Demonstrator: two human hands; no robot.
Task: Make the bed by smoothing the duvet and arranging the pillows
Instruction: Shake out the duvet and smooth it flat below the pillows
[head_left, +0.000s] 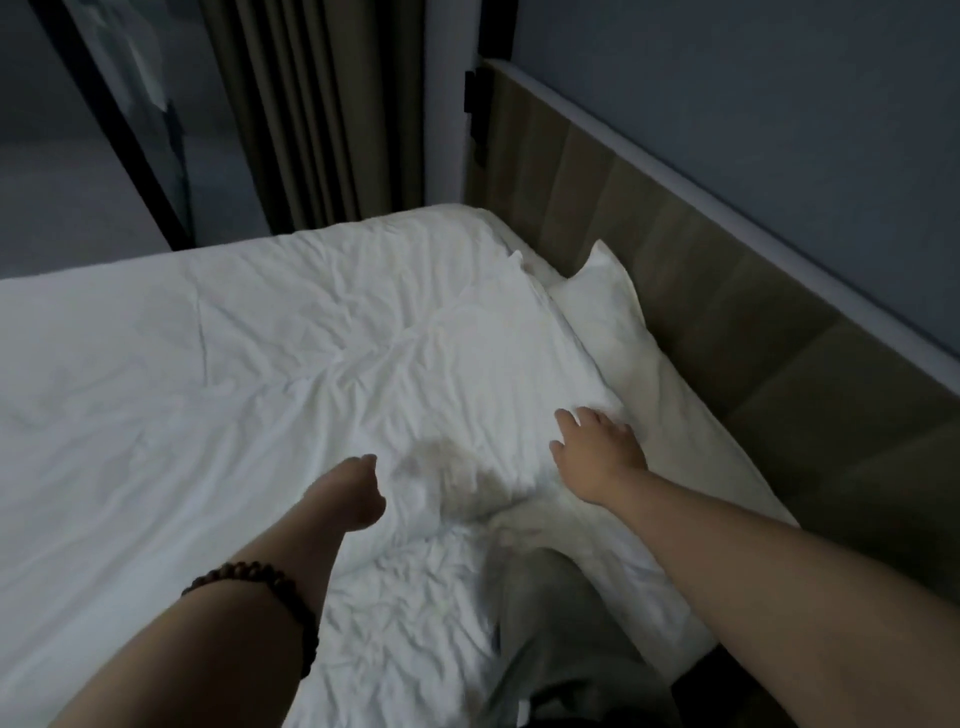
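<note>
Under both outstretched arms lies the white duvet (291, 338), creased all over, with the deepest wrinkles between the two hands and back toward the person's body. Her or his right hand (597, 449) rests palm down on the duvet's upper edge, fingers spread wide and flat, holding nothing. Just beyond those fingers, on the far side, a white pillow (618, 322) lies against the padded headboard (727, 291), one corner poking up; the duvet edge overlaps its near side. The left hand (353, 491) hovers over or touches the duvet, I cannot tell which, and its fingers curl loosely inward without gripping any cloth. A dark bead bracelet (275, 597) circles the left forearm. Below the right hand, a knee in grey trousers (550, 623) presses onto the bed. Beyond the left hand, past the bed's far edge, hang dark curtains (311, 104).
</note>
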